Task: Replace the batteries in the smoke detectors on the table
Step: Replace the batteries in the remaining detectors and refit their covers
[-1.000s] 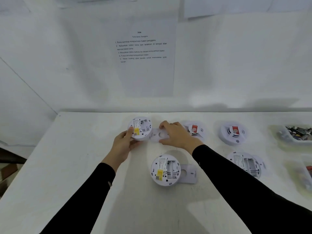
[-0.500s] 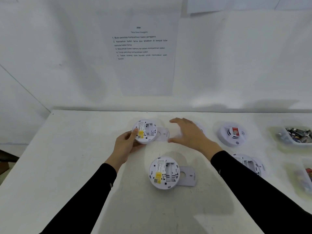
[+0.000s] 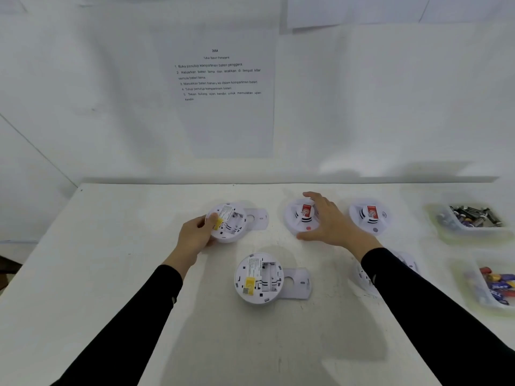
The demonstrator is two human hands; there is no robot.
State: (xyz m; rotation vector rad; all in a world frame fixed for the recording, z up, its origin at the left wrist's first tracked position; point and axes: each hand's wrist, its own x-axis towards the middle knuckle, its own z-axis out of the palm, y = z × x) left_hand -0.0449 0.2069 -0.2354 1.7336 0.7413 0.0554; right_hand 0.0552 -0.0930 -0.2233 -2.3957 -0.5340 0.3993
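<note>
View down onto a white table holding five round white plastic smoke detectors.

The left hand grips the rim of an upturned smoke detector at the far left, with the thumb on its yellow sticker. Its battery bay looks empty, and its flat white cover plate lies just beside it. The right hand holds nothing. Its fingers are spread wide across a face-up detector with a red label, and whether they touch the shell cannot be told.

A second red-labelled detector sits further right. Nearer the person, another upturned detector shows an empty bay beside its own plate. The fifth detector is mostly hidden by the right sleeve. At the right edge, one clear plastic tub holds dark batteries and a second tub holds colourful ones.

The detectors look light, rigid and smooth, so they are probably best held across the rim with thumb and fingers on opposite sides. The thin plates and their clips seem the likeliest parts to snap.

A printed sheet on the wall is headed "Tukar Bateri Penggera". Its first step reads "Buka penutup kompartmen bateri penggera". The writing on the stickers is too small to read.
</note>
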